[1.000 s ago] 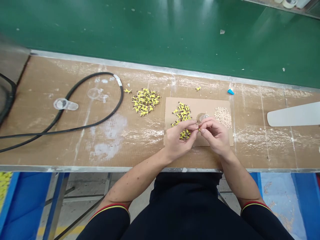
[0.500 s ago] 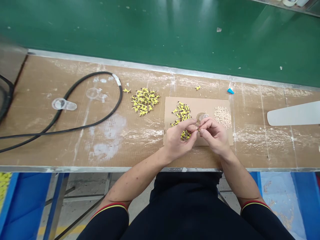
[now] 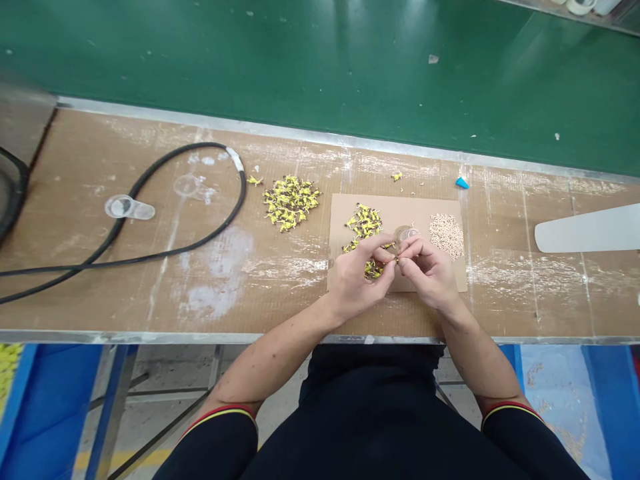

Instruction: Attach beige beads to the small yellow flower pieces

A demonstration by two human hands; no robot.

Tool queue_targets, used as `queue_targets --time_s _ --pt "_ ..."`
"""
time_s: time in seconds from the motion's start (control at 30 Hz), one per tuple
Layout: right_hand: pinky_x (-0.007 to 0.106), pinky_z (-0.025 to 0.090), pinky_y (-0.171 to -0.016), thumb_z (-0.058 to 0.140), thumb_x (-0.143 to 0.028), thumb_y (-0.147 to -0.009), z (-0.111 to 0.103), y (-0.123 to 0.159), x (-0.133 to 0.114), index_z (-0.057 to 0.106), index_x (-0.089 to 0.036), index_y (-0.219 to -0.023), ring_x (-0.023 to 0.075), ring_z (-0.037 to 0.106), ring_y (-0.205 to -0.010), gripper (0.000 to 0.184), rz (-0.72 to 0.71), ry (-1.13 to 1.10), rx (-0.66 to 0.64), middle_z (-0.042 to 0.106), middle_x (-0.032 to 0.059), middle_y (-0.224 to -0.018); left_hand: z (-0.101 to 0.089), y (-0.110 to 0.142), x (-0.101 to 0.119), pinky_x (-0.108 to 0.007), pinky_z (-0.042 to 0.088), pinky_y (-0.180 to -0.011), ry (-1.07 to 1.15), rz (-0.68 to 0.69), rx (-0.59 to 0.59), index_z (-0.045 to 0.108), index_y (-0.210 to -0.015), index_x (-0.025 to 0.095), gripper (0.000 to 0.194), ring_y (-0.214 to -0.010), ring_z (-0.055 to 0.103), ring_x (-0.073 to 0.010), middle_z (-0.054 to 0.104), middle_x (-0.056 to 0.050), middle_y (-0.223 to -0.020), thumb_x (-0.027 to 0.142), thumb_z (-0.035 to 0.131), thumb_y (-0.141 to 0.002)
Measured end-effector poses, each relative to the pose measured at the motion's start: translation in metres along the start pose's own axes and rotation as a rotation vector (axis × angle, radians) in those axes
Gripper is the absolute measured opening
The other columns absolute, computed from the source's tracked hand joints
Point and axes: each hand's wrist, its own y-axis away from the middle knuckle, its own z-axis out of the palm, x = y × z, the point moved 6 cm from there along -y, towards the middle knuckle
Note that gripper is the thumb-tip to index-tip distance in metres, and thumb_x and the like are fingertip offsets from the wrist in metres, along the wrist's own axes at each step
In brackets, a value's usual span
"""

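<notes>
Currently, your left hand (image 3: 357,280) and right hand (image 3: 429,277) are close together, low and centre in the frame, both curled narrow. Their fingertips pinch a tiny yellow-and-dark part (image 3: 397,261) between them, held just above a cardboard sheet (image 3: 400,208). On that sheet, a pile of yellow-and-dark parts (image 3: 363,225) lies just ahead of your left hand, and a smaller cluster (image 3: 373,269) sits right beneath it. A small clear round dish (image 3: 407,234) sits just beyond your right hand, and a heap of pale beige bits (image 3: 447,237) lies toward the sheet's right edge.

Left of the sheet, a larger pile of the yellow parts (image 3: 290,203) rests directly on the brown surface (image 3: 280,300). Farther left, a black cable (image 3: 200,145) loops around a clear plastic piece (image 3: 129,208). A blue wedge (image 3: 463,183) lies above the sheet's upper right corner, and a white tapered blade (image 3: 590,229) enters from the right edge. A green belt (image 3: 320,67) fills the top of the frame.
</notes>
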Motion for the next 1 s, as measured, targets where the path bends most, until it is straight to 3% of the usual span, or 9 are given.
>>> queue_targets --time_s 0.13,0.27,0.4,0.57,0.67,0.77,0.9,1.0 --pt "0.032 0.051 -0.066 0.072 -0.035 -0.091 -0.001 0.000 -0.004 0.066 -0.023 -0.078 0.0170 0.059 -0.077 0.018 -0.010 -0.029 0.000 0.064 0.0035 -0.086 0.003 -0.004 -0.011 -0.023 0.059 -0.070 0.292 -0.248 -0.054 0.054 -0.123 0.024 0.043 -0.069 0.073 -0.0119 0.072 0.005 -0.075 0.015 0.071 -0.085" --pt "0.031 0.049 -0.057 0.070 -0.043 -0.093 -0.004 0.001 -0.006 0.071 -0.026 -0.092 0.0149 0.055 -0.067 0.018 -0.016 -0.157 0.001 0.064 0.0025 -0.087 0.007 -0.009 -0.016 -0.020 0.054 -0.060 0.594 -0.409 -0.102 0.049 -0.120 0.025 0.047 -0.062 0.070 -0.0104 0.069 0.007 -0.070 0.023 0.078 -0.083" --pt "0.030 0.049 -0.055 0.066 -0.043 -0.094 -0.011 0.002 -0.005 0.072 -0.026 -0.094 0.0158 0.058 -0.068 0.018 -0.001 -0.243 0.063 0.066 0.0023 -0.085 0.007 -0.011 -0.020 -0.018 0.051 -0.056 0.675 -0.468 -0.121 0.048 -0.119 0.024 0.052 -0.057 0.067 -0.0088 0.069 0.007 -0.069 0.030 0.084 -0.081" --pt "0.031 0.048 -0.056 0.062 -0.041 -0.095 -0.027 0.001 -0.004 0.070 -0.024 -0.092 0.0161 0.059 -0.068 0.019 -0.014 -0.142 0.151 0.068 0.0027 -0.084 0.004 -0.011 -0.019 -0.019 0.052 -0.057 0.649 -0.454 -0.105 0.049 -0.119 0.025 0.051 -0.058 0.070 -0.0108 0.069 0.007 -0.068 0.029 0.083 -0.081" --pt "0.031 0.048 -0.058 0.065 -0.037 -0.093 -0.052 -0.001 -0.009 0.070 -0.024 -0.093 0.0160 0.060 -0.068 0.014 -0.084 0.133 0.280 0.069 0.0022 -0.084 -0.006 -0.017 -0.020 -0.021 0.054 -0.058 0.513 -0.394 -0.074 0.052 -0.117 0.024 0.043 -0.061 0.071 -0.0120 0.070 0.006 -0.069 0.026 0.078 -0.082" --pt "0.034 0.050 -0.065 0.066 -0.032 -0.090 -0.085 -0.005 -0.012 0.072 -0.023 -0.087 0.0170 0.061 -0.070 0.011 -0.125 0.569 0.431 0.070 0.0033 -0.084 -0.035 -0.029 -0.029 -0.025 0.058 -0.068 0.147 -0.271 0.032 0.059 -0.109 0.022 0.029 -0.067 0.072 -0.0128 0.073 0.003 -0.074 0.023 0.073 -0.084" --pt "0.039 0.054 -0.073 0.065 -0.032 -0.087 -0.108 -0.016 0.005 0.077 -0.022 -0.087 0.0193 0.062 -0.069 0.016 0.008 0.814 0.298 0.072 0.0057 -0.084 -0.083 -0.043 -0.058 -0.034 0.058 -0.080 -0.476 -0.256 0.120 0.067 -0.102 0.021 0.015 -0.075 0.071 -0.0172 0.077 -0.002 -0.086 0.020 0.068 -0.087" --pt "0.042 0.055 -0.078 0.065 -0.034 -0.088 -0.109 -0.020 0.018 0.080 -0.022 -0.091 0.0223 0.065 -0.074 0.020 0.056 0.859 0.175 0.073 0.0077 -0.088 -0.106 -0.048 -0.075 -0.045 0.056 -0.093 -0.655 -0.238 0.146 0.069 -0.104 0.020 0.017 -0.094 0.070 -0.0258 0.076 -0.008 -0.098 0.018 0.067 -0.087"
